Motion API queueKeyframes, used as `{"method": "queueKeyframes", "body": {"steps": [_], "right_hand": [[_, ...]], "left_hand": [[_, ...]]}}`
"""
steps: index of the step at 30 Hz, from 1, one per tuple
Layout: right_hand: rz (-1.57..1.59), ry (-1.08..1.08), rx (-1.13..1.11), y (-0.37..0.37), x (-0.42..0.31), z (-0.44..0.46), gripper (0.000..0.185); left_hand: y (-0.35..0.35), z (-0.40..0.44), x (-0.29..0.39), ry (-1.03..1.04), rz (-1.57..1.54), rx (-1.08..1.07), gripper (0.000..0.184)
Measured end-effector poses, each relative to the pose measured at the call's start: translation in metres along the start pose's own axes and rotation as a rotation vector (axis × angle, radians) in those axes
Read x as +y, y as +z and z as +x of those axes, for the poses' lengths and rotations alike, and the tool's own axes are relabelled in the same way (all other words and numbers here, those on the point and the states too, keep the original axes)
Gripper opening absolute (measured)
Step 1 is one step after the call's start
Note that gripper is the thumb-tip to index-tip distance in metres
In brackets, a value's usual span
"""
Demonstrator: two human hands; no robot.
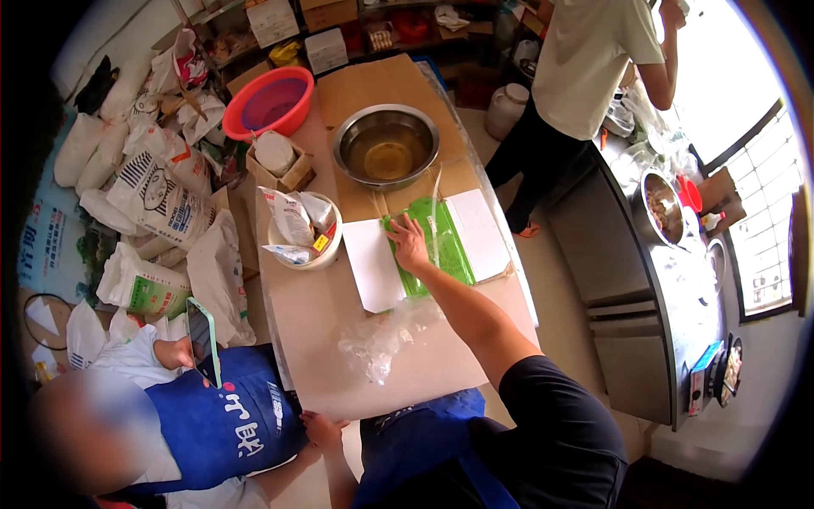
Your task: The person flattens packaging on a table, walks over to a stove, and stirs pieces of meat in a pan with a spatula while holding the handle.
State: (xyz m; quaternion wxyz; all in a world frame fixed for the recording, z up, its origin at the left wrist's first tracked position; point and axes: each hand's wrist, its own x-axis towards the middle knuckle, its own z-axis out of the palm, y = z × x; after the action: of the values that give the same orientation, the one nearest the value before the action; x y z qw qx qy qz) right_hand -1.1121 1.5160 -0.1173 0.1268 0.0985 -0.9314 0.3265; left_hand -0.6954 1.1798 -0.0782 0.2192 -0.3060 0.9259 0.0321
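Note:
My right hand [409,243] lies flat with fingers spread on a flat green plastic-covered pack [458,246]. White panels [373,267] stick out on both sides of the pack, and a clear strip [434,225] runs across it. My left hand [324,430] is low by the table's near edge, close to a co-worker's apron; its fingers look apart and I see nothing in them. Crumpled clear plastic film [381,349] lies on the table nearer to me. Beyond the pack stands a steel bowl [386,146] holding yellowish liquid.
A white bucket of bags [326,254], a small carton [297,174] and a red basin [270,102] line the table's left side. A co-worker [229,416] at left holds a phone [203,343]. Another person [585,76] stands at right by a steel counter [627,288]. Sacks [161,195] fill the left.

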Motion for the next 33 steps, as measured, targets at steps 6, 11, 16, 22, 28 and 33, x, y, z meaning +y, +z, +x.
{"method": "queueKeyframes", "body": {"steps": [6,11,16,22,28,33], "right_hand": [[-0.022,-0.008,-0.009,0.000,0.000,0.000,0.040],[-0.023,-0.002,-0.013,-0.002,-0.002,0.000,0.040],[-0.031,-0.016,0.007,-0.002,-0.004,-0.001,0.041],[-0.052,-0.019,0.033,0.000,-0.004,-0.002,0.042],[-0.054,-0.025,0.039,0.000,-0.004,-0.002,0.040],[-0.041,-0.025,0.045,-0.003,-0.007,-0.003,0.038]], "left_hand": [[0.009,0.003,-0.006,0.016,0.026,0.029,0.147],[0.007,0.001,-0.004,0.002,0.074,0.019,0.148],[0.025,0.006,-0.013,0.045,0.075,0.098,0.149],[0.011,0.003,0.000,-0.020,0.051,0.037,0.142],[0.025,0.005,-0.006,0.006,0.092,0.113,0.146],[0.026,0.005,-0.005,0.012,0.113,0.125,0.146]]}}
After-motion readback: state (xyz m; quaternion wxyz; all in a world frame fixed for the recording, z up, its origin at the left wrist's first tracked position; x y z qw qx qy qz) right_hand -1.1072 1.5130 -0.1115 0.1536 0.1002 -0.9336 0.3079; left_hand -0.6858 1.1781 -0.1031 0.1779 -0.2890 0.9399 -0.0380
